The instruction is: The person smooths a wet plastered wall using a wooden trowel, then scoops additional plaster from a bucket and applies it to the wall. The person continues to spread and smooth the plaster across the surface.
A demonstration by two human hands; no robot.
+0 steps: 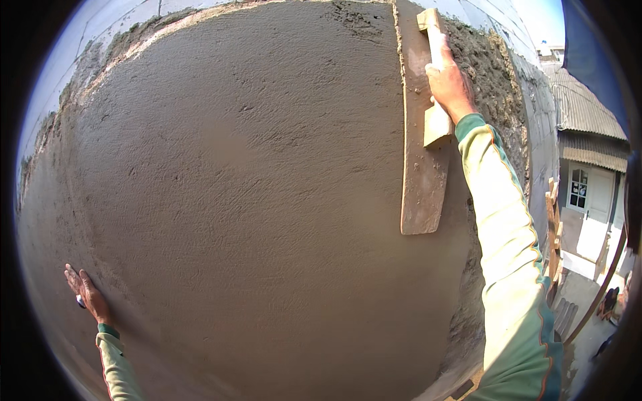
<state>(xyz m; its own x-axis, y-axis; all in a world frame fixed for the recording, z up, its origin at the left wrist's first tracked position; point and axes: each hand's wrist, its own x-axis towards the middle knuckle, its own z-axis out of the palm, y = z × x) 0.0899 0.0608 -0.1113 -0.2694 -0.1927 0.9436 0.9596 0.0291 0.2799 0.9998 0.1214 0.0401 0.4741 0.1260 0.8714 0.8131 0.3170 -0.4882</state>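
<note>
Wet grey plaster covers the wall (pixel 254 187) in front of me, with fine scrape marks across it. High on the right, my right hand (pixel 451 83) is closed round the handle of a long wooden plastering float (pixel 421 190). The float stands nearly upright, its flat board against the plaster near the wall's right side, with a ridge of mortar along its left edge. At the lower left, my left hand (pixel 88 294) rests on the wall with its fingers stretched out; a small white and dark thing shows by the fingers, too small to name.
Rough, lumpy mortar (pixel 495 73) lies right of the float. Bare pale wall (pixel 488 17) borders the plaster above. Upright wooden pieces (pixel 554 234) stand on the right; beyond them is a house with a white door (pixel 595 214) and a corrugated roof (pixel 582 100).
</note>
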